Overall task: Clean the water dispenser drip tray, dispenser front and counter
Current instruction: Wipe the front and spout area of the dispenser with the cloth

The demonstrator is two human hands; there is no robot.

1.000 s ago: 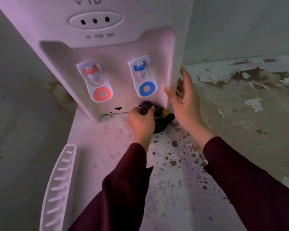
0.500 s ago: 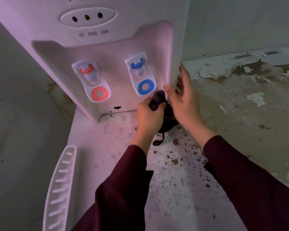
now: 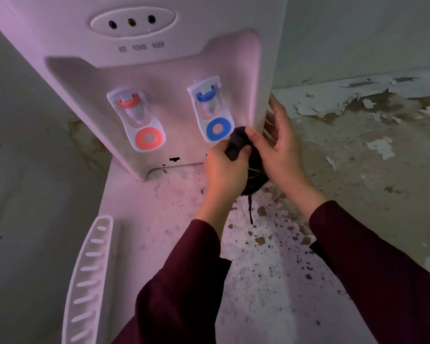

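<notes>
Lifted off the speckled surface point(image 3: 271, 281) a second ago, a dark cloth point(image 3: 237, 144) is now gripped by both left hand point(image 3: 225, 170) and right hand point(image 3: 281, 150) beside the dispenser's point(image 3: 159, 70) blue tap point(image 3: 210, 110), front-wiping apparently next, drip tray point(image 3: 87, 281) detached at left.

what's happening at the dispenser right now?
A person is cleaning the water dispenser. Both hands grip a dark cloth held against its lower front, just right of the blue tap: left hand from below, right hand pinching the top. The slotted drip tray lies off to the left on the stained counter.
</notes>
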